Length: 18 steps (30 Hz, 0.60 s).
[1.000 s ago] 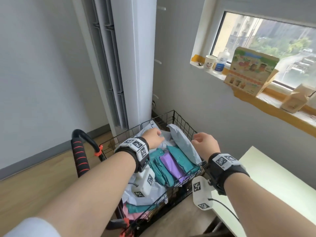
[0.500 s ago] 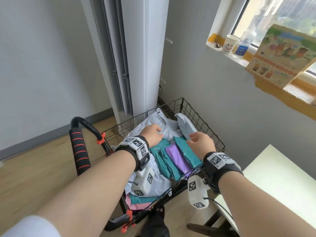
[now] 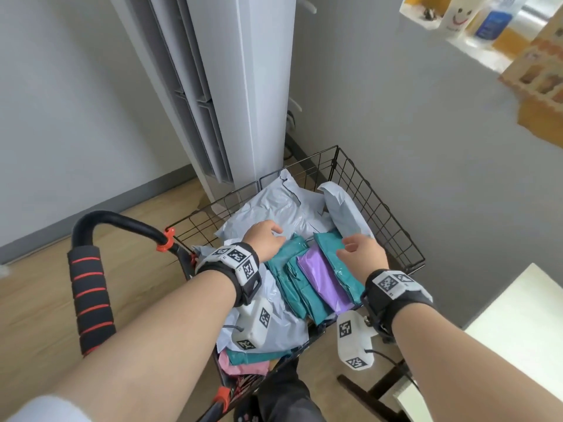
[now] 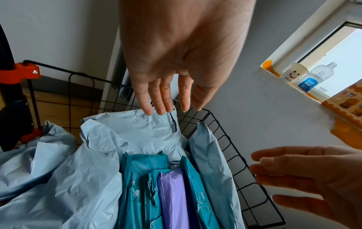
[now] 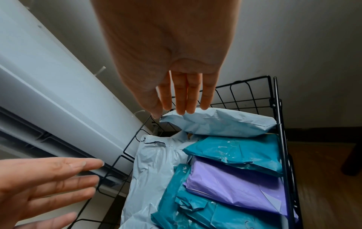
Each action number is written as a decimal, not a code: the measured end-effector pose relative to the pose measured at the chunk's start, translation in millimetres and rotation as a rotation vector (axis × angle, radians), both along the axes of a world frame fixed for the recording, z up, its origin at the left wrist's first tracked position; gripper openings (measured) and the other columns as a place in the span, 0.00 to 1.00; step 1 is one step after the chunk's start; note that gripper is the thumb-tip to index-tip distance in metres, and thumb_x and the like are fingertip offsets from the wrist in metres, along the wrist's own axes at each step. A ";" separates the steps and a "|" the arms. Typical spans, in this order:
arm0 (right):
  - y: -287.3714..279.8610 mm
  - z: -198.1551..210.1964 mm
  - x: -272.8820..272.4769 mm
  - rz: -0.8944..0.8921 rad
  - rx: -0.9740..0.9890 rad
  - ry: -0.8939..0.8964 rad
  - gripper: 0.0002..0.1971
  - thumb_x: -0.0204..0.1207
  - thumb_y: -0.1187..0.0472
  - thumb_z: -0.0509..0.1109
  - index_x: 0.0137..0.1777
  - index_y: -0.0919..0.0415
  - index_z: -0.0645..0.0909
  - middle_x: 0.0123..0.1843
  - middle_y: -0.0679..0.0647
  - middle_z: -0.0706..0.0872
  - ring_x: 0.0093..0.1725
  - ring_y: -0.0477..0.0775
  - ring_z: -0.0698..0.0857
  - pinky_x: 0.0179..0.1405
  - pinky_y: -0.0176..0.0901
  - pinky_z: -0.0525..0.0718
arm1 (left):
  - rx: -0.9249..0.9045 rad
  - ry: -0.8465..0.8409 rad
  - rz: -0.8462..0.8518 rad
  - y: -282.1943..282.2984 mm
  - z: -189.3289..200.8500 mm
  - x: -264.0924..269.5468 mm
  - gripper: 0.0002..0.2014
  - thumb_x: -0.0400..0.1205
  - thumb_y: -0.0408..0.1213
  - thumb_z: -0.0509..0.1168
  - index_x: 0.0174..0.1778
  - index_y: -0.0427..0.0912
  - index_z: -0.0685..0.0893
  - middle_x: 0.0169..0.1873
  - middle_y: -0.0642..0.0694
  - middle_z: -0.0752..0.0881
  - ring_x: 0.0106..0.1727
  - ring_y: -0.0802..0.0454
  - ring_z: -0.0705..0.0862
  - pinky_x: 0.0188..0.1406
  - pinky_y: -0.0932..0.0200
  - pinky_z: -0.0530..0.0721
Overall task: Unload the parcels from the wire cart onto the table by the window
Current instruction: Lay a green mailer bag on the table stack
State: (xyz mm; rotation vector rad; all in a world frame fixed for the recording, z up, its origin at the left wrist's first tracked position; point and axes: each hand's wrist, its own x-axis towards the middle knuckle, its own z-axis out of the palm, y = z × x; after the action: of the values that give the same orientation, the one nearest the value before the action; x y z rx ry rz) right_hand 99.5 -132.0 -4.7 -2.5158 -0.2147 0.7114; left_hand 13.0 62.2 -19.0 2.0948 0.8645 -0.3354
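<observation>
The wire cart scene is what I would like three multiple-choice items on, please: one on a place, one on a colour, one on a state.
1. Where does the purple parcel lie?
A. on the table
B. in the wire cart, between teal parcels
C. on the windowsill

2. What colour are the stripes on the cart handle's foam grip?
A. red
B. yellow
C. white

3. How are the two hands?
A. both grip the handle
B. each holds a parcel
C. both open over the parcels, holding nothing

Key: B, teal mailers flank it inside the basket; A, red bands ring the black foam; C, the left hand and right hand show spread fingers.
</observation>
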 end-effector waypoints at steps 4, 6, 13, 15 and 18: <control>4.4 -20.3 13.4 0.029 -0.042 0.054 0.18 0.76 0.55 0.70 0.65 0.55 0.79 0.61 0.52 0.85 0.57 0.54 0.84 0.60 0.51 0.84 | -0.039 0.024 0.001 0.7 -24.8 18.3 0.15 0.81 0.39 0.65 0.63 0.40 0.81 0.61 0.41 0.83 0.60 0.45 0.82 0.58 0.57 0.78; 6.6 -29.8 22.9 0.034 -0.054 0.063 0.19 0.76 0.55 0.71 0.66 0.56 0.79 0.61 0.53 0.85 0.58 0.54 0.84 0.60 0.46 0.82 | -0.070 0.037 -0.005 -0.1 -35.4 29.8 0.15 0.81 0.39 0.65 0.63 0.40 0.81 0.61 0.41 0.82 0.60 0.45 0.82 0.59 0.57 0.79; 12.0 -68.0 45.9 0.009 -0.079 0.144 0.20 0.74 0.54 0.73 0.66 0.57 0.79 0.62 0.53 0.84 0.58 0.54 0.83 0.60 0.50 0.83 | -0.147 0.107 -0.022 -2.5 -73.7 55.0 0.14 0.81 0.39 0.66 0.63 0.42 0.81 0.61 0.43 0.83 0.61 0.46 0.82 0.64 0.55 0.79; 14.3 -80.7 51.2 0.017 -0.098 0.153 0.20 0.74 0.54 0.73 0.65 0.57 0.80 0.62 0.53 0.85 0.60 0.55 0.83 0.60 0.46 0.81 | -0.157 0.112 -0.019 -2.8 -85.6 61.4 0.15 0.81 0.39 0.67 0.63 0.42 0.81 0.62 0.43 0.83 0.63 0.47 0.82 0.66 0.54 0.78; 18.1 -97.5 57.3 0.026 -0.117 0.176 0.20 0.73 0.54 0.73 0.65 0.57 0.80 0.62 0.53 0.85 0.60 0.55 0.83 0.57 0.43 0.78 | -0.187 0.112 -0.020 -5.2 -100.7 72.1 0.16 0.81 0.38 0.67 0.64 0.40 0.81 0.63 0.42 0.83 0.64 0.46 0.81 0.68 0.53 0.77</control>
State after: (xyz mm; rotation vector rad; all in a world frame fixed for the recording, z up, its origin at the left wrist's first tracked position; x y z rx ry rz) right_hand 156.8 -113.9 -102.2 -2.5452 -0.1476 0.9768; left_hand 85.1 57.0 -119.7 1.9275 0.8439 -0.5285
